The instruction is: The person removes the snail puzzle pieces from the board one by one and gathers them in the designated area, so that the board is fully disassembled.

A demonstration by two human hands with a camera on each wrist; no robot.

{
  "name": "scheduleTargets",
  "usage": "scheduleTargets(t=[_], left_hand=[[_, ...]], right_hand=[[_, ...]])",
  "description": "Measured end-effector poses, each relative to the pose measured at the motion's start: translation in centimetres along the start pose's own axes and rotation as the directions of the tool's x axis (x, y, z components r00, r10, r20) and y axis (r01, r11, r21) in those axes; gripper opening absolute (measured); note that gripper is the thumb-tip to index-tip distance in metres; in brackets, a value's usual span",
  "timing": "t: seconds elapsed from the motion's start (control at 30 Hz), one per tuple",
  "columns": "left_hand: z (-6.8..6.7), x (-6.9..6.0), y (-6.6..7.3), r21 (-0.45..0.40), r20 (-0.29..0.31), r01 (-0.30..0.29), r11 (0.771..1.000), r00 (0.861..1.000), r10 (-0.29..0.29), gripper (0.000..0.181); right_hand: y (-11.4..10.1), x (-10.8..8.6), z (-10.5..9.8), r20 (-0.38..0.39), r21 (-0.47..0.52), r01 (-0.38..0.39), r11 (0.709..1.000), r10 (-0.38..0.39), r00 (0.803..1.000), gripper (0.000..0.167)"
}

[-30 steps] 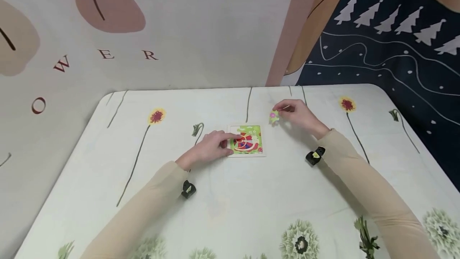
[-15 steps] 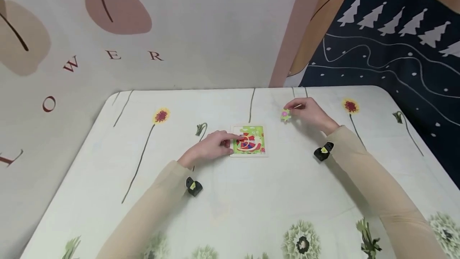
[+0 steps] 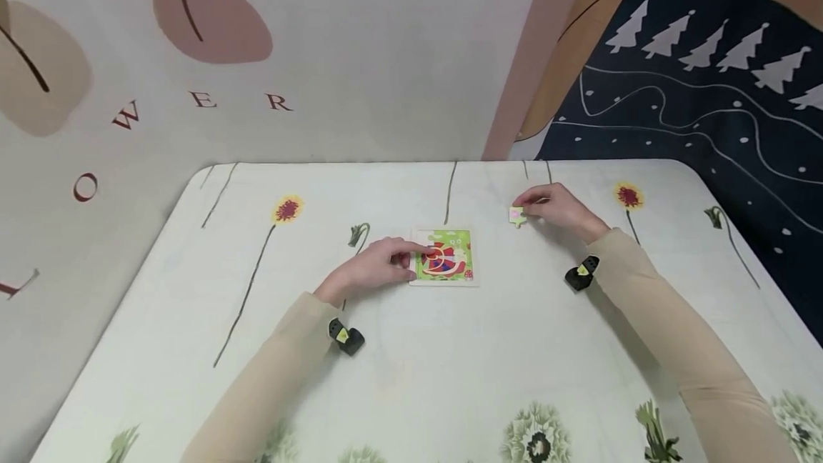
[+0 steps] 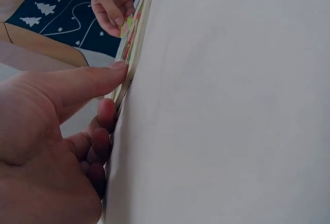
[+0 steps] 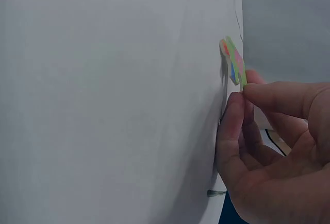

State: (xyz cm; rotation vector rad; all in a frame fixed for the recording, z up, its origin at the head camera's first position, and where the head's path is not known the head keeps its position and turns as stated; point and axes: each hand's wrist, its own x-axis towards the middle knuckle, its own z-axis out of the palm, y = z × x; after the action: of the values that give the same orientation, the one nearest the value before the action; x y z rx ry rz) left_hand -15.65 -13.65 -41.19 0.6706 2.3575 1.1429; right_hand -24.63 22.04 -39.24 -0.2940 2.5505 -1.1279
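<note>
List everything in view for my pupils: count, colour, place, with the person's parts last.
Table cover: 1, white with flower prints, lower view
Puzzle: 1, mainly green and red, centre of cover
Loose piece: at least 1, green and pink, right of puzzle
Pale backdrop: 1, whitish with reddish letters, behind
Dark backdrop: 1, navy with white trees, right
Bands: 2, pink and brown, between the backdrops
Wrist devices: 2, black, one per wrist
Sleeves: 2, beige, on the arms
Left hand: 1, bare, touching puzzle
Right hand: 1, bare, holding the piece

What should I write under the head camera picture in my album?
Puzzle time: the left hand rests on a jigsaw puzzle while the right hand holds a green-and-pink puzzle piece.
</note>
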Motion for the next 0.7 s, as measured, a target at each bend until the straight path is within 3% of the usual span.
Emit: scheduleTargets(t=[0.2,0.43,0.7], left_hand=[[-0.05,-0.08,-0.1,-0.022,-0.006,-0.024,0.999,1.0,0.024,0.05],[-0.03,-0.24,-0.27,-0.035,-0.015,0.006,0.999,1.0,-0.007,0.05],[-0.11,0.09,-0.32,-0.023,-0.014,-0.025,0.999,1.0,0.024,0.049]], right_hand=[[0.05,0.08,-0.18,0.014,0.006,0.003,1.0,-0.004,1.0,0.028],[0.11,0.29,-0.08,0.011,-0.014,0.004,1.0,-0.004,1.0,0.027],[0.31,0.22,-0.23,0.017,-0.008,0.009,1.0,-0.009,1.0,0.03]])
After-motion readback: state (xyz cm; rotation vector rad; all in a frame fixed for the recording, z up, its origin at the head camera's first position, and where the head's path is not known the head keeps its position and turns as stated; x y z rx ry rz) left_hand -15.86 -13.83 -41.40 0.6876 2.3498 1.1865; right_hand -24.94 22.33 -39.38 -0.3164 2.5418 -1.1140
